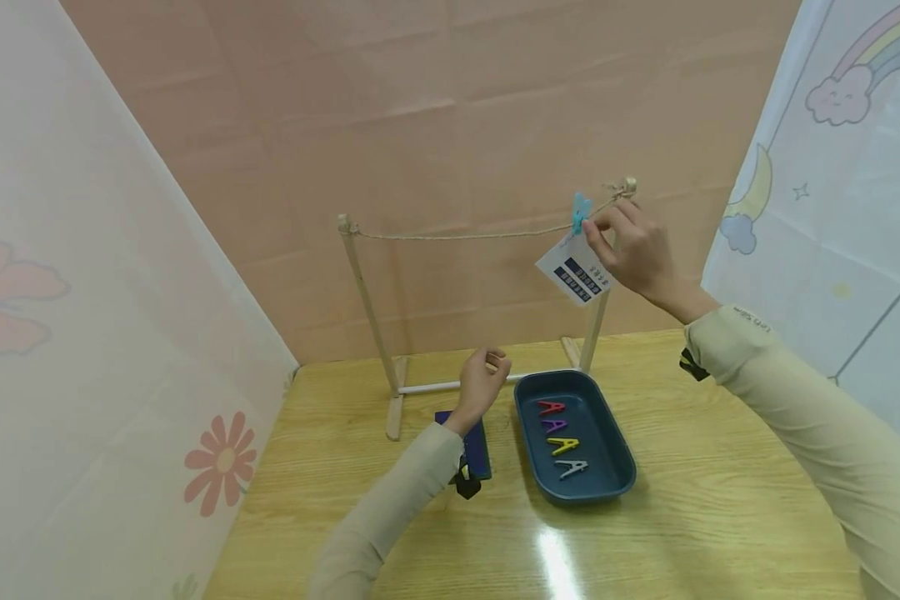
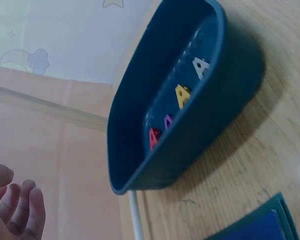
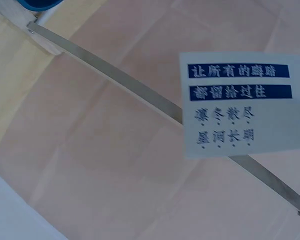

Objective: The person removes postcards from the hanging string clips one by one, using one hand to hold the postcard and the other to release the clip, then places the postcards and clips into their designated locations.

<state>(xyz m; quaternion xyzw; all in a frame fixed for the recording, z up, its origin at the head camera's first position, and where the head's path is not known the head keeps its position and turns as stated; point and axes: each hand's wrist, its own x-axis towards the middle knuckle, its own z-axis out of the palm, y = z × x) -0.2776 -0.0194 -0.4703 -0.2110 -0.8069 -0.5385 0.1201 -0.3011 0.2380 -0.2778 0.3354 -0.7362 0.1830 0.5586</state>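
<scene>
My right hand (image 1: 636, 250) is up at the string, thumb and fingertip pinching the light blue clothespin (image 1: 581, 212) low on its right side. From the clothespin hangs a white card (image 1: 574, 268) with dark blue printed bands, tilted; the hand covers part of its edge. In the right wrist view the card (image 3: 235, 105) fills the right side, and only a sliver of the hand shows at the edge. My left hand (image 1: 483, 385) hovers low before the frame with loosely bent fingers and nothing in them; its fingers (image 2: 25, 210) also show in the left wrist view.
A twine line (image 1: 450, 237) spans two wooden posts (image 1: 367, 304), joined below by a white rod (image 1: 431, 387). The dark blue tray (image 1: 607, 467) holds several clothespins, including a yellow one (image 1: 563, 446). A dark blue flat item (image 1: 477, 450) lies under my left wrist.
</scene>
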